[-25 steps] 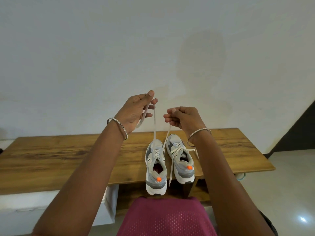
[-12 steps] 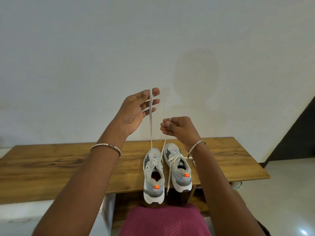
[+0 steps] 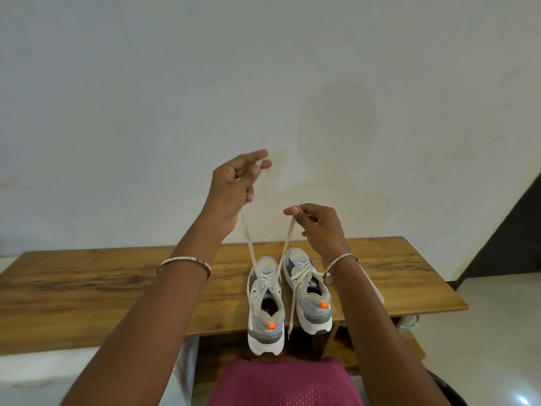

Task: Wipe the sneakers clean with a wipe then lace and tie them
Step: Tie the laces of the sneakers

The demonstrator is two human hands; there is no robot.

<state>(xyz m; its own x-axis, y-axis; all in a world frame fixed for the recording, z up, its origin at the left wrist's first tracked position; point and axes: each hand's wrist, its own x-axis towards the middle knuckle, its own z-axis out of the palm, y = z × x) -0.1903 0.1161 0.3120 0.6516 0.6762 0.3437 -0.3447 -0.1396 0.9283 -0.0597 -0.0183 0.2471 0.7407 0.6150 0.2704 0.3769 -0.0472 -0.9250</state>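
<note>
Over table, raised left hand and right hand hold lace.

Single head-worn view, forward and down, close over the table

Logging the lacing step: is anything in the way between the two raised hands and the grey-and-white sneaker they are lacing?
Nothing visible. The left hand and right hand each hold an end of the flat off-white lace, which runs clear down to the left grey-and-white sneaker. The second sneaker sits beside it on the wooden table.
</note>
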